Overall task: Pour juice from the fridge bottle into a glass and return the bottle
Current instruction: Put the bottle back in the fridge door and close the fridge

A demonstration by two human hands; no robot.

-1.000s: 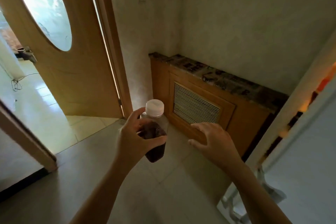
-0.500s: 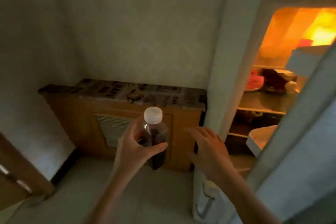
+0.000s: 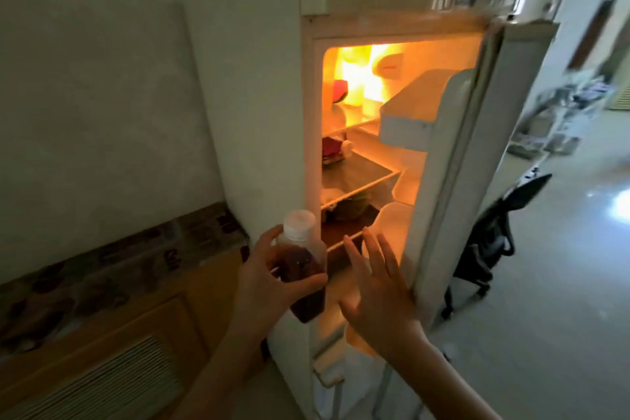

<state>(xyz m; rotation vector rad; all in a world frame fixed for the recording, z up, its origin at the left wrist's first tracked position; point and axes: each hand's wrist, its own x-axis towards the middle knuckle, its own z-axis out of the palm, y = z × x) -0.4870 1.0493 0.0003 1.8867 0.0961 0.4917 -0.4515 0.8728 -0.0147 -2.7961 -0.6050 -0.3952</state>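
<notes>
My left hand grips a clear plastic bottle with a white cap and dark juice in its lower part. I hold it upright just in front of the left edge of the white fridge. The fridge door stands open to the right, and the inside glows orange. My right hand is flat with spread fingers, held in front of the lower shelves and close to the door's inner edge. It holds nothing. No glass is in view.
Fridge shelves carry a red item, a dark green item and small containers. A wooden radiator cover with a patterned top stands left of the fridge. A black office chair sits behind the open door, on a pale floor.
The view has swung right from the wooden door and radiator cover to the open fridge. My left hand keeps the bottle and both hands are now nearer the fridge opening.
</notes>
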